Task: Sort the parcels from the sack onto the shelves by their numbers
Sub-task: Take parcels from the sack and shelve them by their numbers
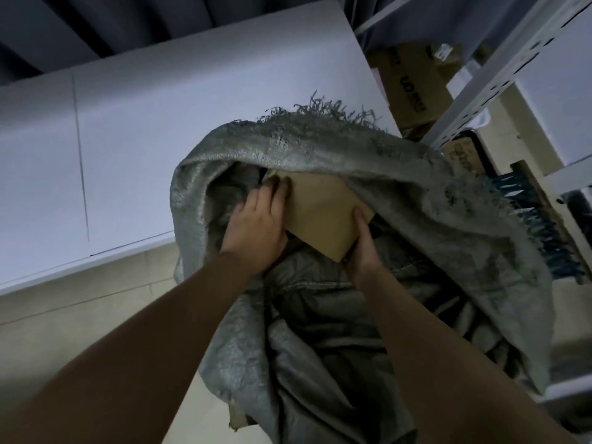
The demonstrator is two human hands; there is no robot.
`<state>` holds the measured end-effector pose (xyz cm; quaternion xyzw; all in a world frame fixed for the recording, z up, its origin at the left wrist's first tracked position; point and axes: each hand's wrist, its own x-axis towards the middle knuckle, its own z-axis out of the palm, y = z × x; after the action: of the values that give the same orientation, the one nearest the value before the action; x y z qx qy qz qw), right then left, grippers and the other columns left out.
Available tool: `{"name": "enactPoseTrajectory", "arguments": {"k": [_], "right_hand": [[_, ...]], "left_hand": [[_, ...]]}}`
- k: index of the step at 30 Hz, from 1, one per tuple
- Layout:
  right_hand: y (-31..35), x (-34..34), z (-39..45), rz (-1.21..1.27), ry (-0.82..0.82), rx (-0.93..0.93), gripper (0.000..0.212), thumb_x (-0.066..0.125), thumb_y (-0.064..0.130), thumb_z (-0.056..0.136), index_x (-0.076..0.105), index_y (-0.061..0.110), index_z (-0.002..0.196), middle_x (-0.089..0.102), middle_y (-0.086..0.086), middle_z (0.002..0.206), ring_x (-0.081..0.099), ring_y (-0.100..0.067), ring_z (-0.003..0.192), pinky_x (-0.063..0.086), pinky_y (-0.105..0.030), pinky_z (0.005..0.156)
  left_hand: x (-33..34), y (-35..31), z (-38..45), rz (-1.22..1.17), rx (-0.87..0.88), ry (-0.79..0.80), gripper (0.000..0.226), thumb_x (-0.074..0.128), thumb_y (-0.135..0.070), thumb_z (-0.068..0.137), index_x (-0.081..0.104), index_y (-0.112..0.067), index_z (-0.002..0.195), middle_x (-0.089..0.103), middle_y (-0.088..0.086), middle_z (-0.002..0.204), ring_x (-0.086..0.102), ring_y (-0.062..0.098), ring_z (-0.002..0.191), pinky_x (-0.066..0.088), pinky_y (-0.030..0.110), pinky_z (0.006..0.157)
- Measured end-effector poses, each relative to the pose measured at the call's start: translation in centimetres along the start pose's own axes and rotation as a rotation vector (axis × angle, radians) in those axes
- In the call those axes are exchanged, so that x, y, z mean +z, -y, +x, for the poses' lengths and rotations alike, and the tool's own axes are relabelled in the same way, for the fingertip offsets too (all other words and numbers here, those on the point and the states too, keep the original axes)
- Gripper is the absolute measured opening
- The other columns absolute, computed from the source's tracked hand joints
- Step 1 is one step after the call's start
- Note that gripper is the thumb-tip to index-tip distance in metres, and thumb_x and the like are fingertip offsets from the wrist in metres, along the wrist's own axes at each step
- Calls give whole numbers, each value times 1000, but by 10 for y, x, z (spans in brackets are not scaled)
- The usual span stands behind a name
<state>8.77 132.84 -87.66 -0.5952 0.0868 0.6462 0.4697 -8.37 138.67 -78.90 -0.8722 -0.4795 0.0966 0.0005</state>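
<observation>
A grey woven sack (400, 174) with a frayed rim lies open in the middle of the view. A brown cardboard parcel (320, 209) sticks out of its mouth, its far part hidden under the sack's upper fold. My left hand (259, 225) grips the parcel's left edge, fingers curled over it inside the sack. My right hand (362, 248) holds the parcel's near right corner, thumb up along its side. No number shows on the parcel.
A white metal shelf rack (474, 100) stands at the right with cardboard boxes (413, 81) and a blue-ribbed crate (541, 219) on its levels. A white panel (160, 139) fills the left and back. Beige tiled floor (96, 315) lies below it.
</observation>
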Motion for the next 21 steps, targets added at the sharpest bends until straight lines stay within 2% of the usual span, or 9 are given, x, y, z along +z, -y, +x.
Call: {"name": "enactPoseTrajectory", "arguments": {"k": [2,3,5,8,12,16,18,21], "right_hand": [[1,-1,0,12,16,8,90,65,73,68,46,24,141,60,-3,128,59,-23,113,50,-41,95],[1,-1,-2,13,18,-1,85,61,73,73,46,24,140,60,-3,128,59,-22,111,51,-39,91],[5,-3,-8,-3,19,-28,76,51,72,80,45,26,139,59,-1,127,59,-19,108,52,-35,84],[10,-6,-22,-3,-13,-22,77,46,76,80,46,26,139,60,1,121,58,-19,109,49,-37,91],[9,-26,-59,-7,-49,3,83,43,79,78,44,24,140,55,-1,129,57,-22,107,46,-41,98],[-5,-54,-110,-154,-219,78,100,51,81,72,30,22,150,37,-5,148,42,-28,130,38,-45,107],[-12,-69,-132,-255,-276,61,97,51,75,76,24,20,152,30,-6,153,35,-28,136,33,-44,111],[-20,-89,-167,-379,-265,83,91,48,68,85,15,19,153,23,-6,156,28,-28,140,25,-43,116]], "left_hand": [[1,-8,6,-188,-150,9,89,55,-42,84,10,-7,152,24,16,152,25,32,139,32,44,107],[-1,-12,9,-275,-250,5,89,56,-42,84,9,-7,152,20,15,154,19,32,142,27,44,111],[-5,-20,15,-456,-443,78,88,54,-43,86,7,-9,152,21,14,154,21,31,142,20,45,114],[-11,-30,10,-548,-552,136,77,51,-45,88,19,-11,149,33,13,149,27,29,138,15,44,114],[-27,-52,-20,-569,-644,164,64,51,-45,87,35,-11,138,40,9,145,27,28,135,20,44,109],[-44,-77,-66,-555,-704,309,65,52,-46,88,33,-9,137,34,11,144,28,28,134,24,43,107],[-50,-87,-88,-694,-754,410,69,51,-45,89,28,-8,141,35,11,145,34,29,133,27,42,109],[-63,-94,-122,-917,-893,542,75,50,-47,89,25,-7,146,43,12,142,44,31,128,35,41,107]]}}
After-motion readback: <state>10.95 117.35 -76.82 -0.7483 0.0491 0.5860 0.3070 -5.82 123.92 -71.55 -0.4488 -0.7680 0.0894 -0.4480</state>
